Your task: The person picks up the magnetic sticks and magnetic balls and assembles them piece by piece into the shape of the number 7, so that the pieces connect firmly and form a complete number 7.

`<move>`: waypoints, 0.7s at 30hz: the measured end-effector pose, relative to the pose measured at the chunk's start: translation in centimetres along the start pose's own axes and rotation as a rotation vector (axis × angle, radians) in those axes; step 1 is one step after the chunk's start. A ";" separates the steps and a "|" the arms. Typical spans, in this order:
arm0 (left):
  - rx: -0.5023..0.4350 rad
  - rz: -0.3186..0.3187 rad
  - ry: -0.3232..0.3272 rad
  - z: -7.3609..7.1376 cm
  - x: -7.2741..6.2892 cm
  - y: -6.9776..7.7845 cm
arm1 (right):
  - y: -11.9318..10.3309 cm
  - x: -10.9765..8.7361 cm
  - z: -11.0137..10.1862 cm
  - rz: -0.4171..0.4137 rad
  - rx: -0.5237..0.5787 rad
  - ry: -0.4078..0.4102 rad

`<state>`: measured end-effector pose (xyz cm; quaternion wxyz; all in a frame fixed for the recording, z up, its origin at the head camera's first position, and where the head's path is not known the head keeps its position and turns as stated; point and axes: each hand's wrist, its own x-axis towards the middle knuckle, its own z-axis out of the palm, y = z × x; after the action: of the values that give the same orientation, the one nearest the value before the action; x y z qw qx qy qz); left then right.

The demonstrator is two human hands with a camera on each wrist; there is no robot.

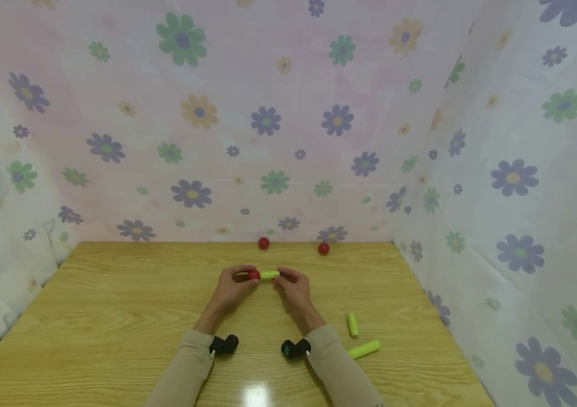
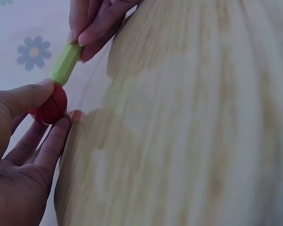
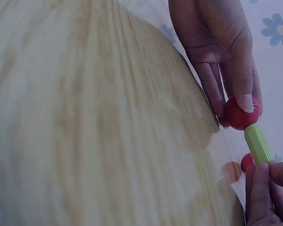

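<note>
My left hand [image 1: 232, 287] pinches a small red ball [image 2: 55, 106] between thumb and fingers, just over the table. A seam line crosses the ball. My right hand [image 1: 293, 288] pinches the far end of a short ribbed light-green stick [image 3: 258, 143]. The stick's narrower end meets the ball in both wrist views; whether it goes inside cannot be told. Seen from the head, ball and stick lie in one line between the two hands.
Two more red balls, one left [image 1: 264, 243] and one right [image 1: 324, 249], sit at the wooden table's [image 1: 130, 316] back edge. By my right forearm lie a short green stick [image 1: 352, 325] and a longer one [image 1: 365, 349]. Flowered cloth [image 1: 247, 73] hangs behind and at the sides.
</note>
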<state>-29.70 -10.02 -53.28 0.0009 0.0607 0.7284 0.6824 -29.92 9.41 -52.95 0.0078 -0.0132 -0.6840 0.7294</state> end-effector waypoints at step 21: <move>0.000 0.053 0.031 0.5 -0.2 -0.4 | 0.0 0.1 -0.1 0.033 0.050 -0.020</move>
<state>-29.51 -9.60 -53.75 -0.0283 0.0694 0.7263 0.6833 -30.03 9.51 -52.98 -0.0108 -0.0172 -0.6652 0.7464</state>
